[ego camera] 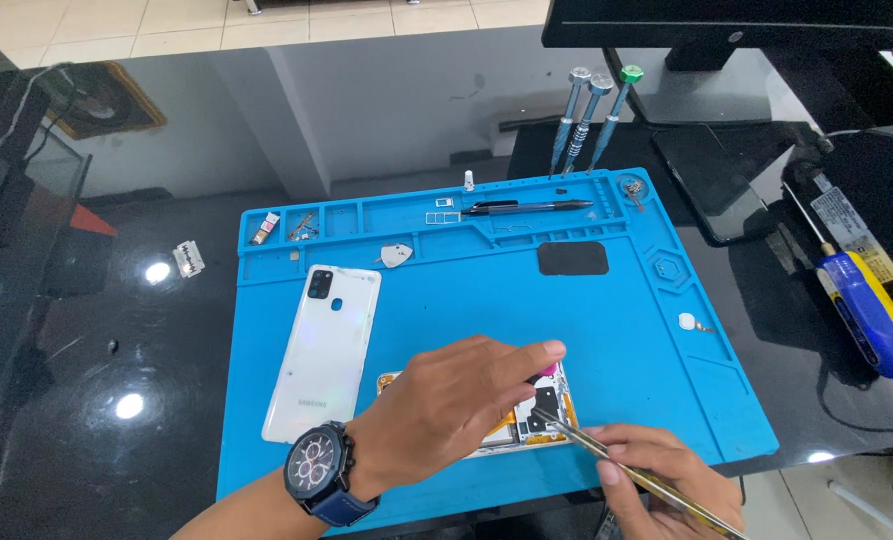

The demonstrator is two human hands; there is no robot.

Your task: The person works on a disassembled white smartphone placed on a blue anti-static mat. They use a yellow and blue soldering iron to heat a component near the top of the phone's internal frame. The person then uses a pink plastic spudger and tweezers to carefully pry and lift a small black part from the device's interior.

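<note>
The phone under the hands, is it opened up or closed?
Opened up: the phone shows bare inner parts, and its white back cover lies apart on the blue mat.

The middle and right of the blue mat (627, 330) are bare, so hands could pass there. The white phone cover (324, 352) lies on the left. Three screwdrivers (589, 120) stand up at the back edge. A small black pad (573, 258) lies flat near them.

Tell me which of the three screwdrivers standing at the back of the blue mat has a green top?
The rightmost screwdriver, the one nearest the mat's right corner. Its cap is green; the two screwdrivers left of it have plain silver caps.
</note>
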